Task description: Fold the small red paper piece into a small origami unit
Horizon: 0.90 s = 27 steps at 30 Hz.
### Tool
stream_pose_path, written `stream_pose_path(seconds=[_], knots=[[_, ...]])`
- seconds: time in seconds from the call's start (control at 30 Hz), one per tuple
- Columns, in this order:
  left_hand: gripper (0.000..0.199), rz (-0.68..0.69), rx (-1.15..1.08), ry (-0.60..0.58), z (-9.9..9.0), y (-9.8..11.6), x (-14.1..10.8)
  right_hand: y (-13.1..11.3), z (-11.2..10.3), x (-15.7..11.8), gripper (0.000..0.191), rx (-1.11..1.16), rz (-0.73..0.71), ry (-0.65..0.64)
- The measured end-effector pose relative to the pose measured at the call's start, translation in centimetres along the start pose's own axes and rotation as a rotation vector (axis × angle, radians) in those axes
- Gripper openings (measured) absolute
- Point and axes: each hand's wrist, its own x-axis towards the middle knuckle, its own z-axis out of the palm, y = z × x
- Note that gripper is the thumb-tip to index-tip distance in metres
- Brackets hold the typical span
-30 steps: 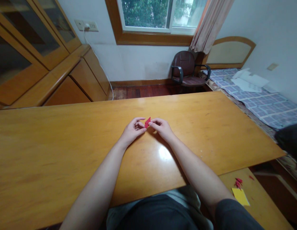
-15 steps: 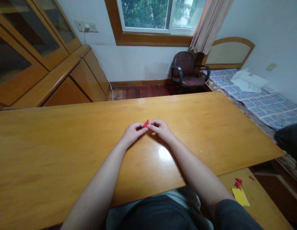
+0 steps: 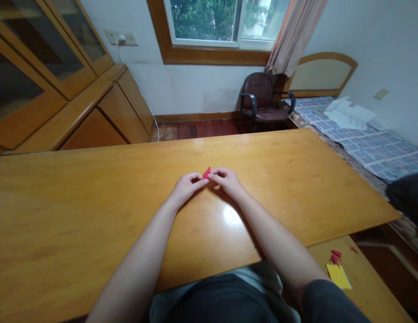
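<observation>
A small folded red piece, pointed at the top, is pinched between my two hands over the middle of the wooden table. My left hand grips its lower left side between thumb and fingers. From the right, my right hand pinches the piece's right edge with thumb and forefinger. The fingertips of both hands almost meet and cover part of the red piece.
At the lower right, a lower surface holds several small red pieces and a yellow sheet. Behind the table stand a brown armchair and a bed. Cabinets line the left.
Both hands keep their hold on the red piece. The piece and the fingertips have shifted very slightly to the right and up.
</observation>
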Motion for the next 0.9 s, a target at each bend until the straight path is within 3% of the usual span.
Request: stream_pose_path(seconds=[0.43,0.9], knots=[[0.029,-0.03,-0.164,-0.056,0.0,0.74,-0.31,0.02,-0.08,0.14,0.028,0.032,0.022,-0.008],[0.033,-0.101,-0.157,-0.094,-0.24,-0.03,-0.33,-0.13,-0.22,0.05,0.025,0.024,0.011,-0.068]])
